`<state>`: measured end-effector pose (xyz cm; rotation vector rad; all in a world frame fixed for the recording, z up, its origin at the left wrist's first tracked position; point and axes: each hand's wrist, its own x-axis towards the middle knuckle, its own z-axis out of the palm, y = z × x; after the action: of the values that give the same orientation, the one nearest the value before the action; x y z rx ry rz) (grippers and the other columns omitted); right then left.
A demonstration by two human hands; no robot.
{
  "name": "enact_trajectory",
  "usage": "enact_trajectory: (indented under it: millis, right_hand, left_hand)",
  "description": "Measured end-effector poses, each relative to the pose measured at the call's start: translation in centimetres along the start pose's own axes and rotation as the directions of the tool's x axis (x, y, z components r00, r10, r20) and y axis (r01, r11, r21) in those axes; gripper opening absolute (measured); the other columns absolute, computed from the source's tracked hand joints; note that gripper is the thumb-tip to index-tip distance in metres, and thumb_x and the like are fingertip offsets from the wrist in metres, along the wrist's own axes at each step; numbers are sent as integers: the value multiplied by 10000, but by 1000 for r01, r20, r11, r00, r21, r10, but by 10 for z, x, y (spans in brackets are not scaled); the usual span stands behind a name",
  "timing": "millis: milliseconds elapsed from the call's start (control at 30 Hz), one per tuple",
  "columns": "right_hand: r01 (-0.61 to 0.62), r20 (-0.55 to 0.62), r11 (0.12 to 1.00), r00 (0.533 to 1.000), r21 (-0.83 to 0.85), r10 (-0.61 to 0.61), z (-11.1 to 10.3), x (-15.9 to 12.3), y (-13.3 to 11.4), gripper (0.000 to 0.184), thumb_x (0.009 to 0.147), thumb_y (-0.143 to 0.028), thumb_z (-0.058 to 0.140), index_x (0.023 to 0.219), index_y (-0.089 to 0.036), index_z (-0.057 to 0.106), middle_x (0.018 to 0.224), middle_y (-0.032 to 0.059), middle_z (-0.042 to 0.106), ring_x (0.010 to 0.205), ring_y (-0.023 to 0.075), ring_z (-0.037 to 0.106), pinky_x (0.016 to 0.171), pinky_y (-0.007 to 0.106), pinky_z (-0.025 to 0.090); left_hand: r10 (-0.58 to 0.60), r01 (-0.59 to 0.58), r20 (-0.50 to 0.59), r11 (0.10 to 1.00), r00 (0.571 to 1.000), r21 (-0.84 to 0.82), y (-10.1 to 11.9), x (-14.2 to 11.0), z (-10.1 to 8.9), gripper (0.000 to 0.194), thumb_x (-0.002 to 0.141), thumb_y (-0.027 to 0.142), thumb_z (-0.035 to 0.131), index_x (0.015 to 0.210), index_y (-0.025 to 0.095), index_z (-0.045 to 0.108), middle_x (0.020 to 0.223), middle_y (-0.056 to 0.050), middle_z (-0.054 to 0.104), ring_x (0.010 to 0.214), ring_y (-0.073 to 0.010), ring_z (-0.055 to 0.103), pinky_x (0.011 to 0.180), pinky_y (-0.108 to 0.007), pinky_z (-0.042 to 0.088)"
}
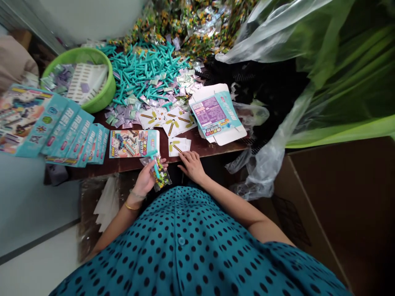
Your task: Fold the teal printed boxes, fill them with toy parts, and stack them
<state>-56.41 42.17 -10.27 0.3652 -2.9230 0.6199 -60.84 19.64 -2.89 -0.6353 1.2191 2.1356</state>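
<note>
My left hand [147, 177] is closed around a clear bag of small coloured bricks [163, 179], with a teal T-shaped plastic tool [156, 166] lying over it. My right hand [192, 166] rests at the table's front edge, fingers stretched out, its fingertips touching a small stack of printed cards [176, 146]. Just beyond the left hand lies a flat printed box [132, 144]. More cards [173, 124] with pickaxe-like pictures are spread behind the stack. To the right is an unfolded teal and purple box [217, 113] with its flaps out.
A heap of teal plastic pieces [145, 70] and small sachets [123, 115] covers the back. A green basket [111, 84] stands left, behind overlapping boxes [69, 127]. Bagged bricks [197, 24] are piled at the rear. Clear plastic [262, 172] hangs right, above a cardboard box [348, 185].
</note>
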Motion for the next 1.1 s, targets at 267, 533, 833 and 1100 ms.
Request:
enact_trajectory:
  millis: [267, 533, 833, 1100]
  right_hand:
    - [75, -1, 997, 997, 21, -75, -4, 10, 17, 316, 1053, -269, 463, 1230, -225, 721, 1270, 98, 688, 1154, 251, 551, 1003, 405, 433]
    - [103, -17, 995, 995, 10, -102, -4, 1, 17, 331, 1025, -307, 542, 1314, -263, 697, 1240, 103, 703, 1134, 260, 570, 986, 430, 432]
    - [-10, -269, 998, 963, 68, 28, -45, 84, 39, 342, 1045, -232, 462, 1229, -281, 746, 1205, 80, 724, 1119, 263, 585, 981, 434, 444]
    - [-112, -151, 881, 968, 459, 202, -30, 75, -4, 273, 991, -336, 582, 1186, -197, 712, 1321, 135, 660, 1247, 305, 560, 1093, 488, 432]
  left_hand:
    - [26, -25, 51, 1000, 998, -12, -2, -10, 11, 280, 949, 263, 621, 1184, 130, 696, 1144, -131, 778, 1051, -273, 755, 960, -389, 607]
    - [19, -19, 13, 1000, 1000, 14, 1, -20, -2, 262, 974, 252, 583, 1170, 120, 696, 1181, -132, 766, 997, -248, 765, 894, -353, 625]
    - [59, -59, 85, 998, 995, -3, 4, -19, 4, 275, 930, 233, 648, 1188, 146, 687, 1202, -122, 754, 988, -244, 759, 908, -373, 616]
    - [208, -199, 85, 974, 974, -104, 4, -17, 11, 343, 851, 239, 750, 1184, 175, 701, 1257, -113, 736, 1202, -308, 682, 1101, -483, 501]
